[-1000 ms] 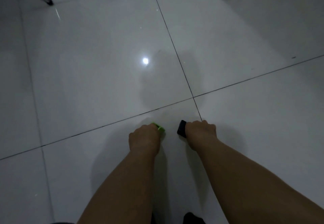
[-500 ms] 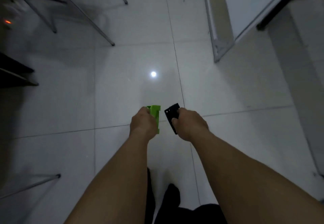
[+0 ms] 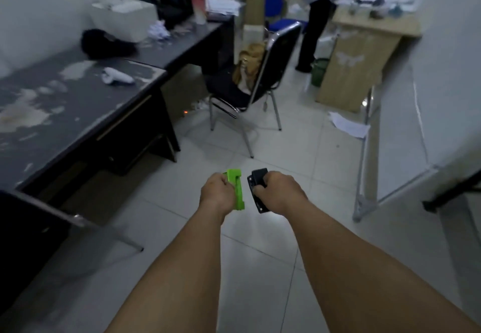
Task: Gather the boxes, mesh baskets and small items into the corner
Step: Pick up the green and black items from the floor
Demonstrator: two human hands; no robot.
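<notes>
Nearest, both bare forearms are reaching out over the tiled floor (image 3: 260, 254). The left hand (image 3: 214, 193) is gripping a small green item (image 3: 236, 189) with its fingers curled round it, and the right hand (image 3: 279, 192) is clamping a small black item (image 3: 256, 189) the same way. The two pieces are hanging just beside each other, clear of the floor. A second ago both hands were down at the tiles. Now they are lifting and the view is rising, so the pick-up looks done and the carry is starting. Beyond, a dark counter (image 3: 78, 103) is running along the left, a chair (image 3: 250, 80) is standing past it, and another person (image 3: 320, 7) is working far off; which corner is meant cannot be told
</notes>
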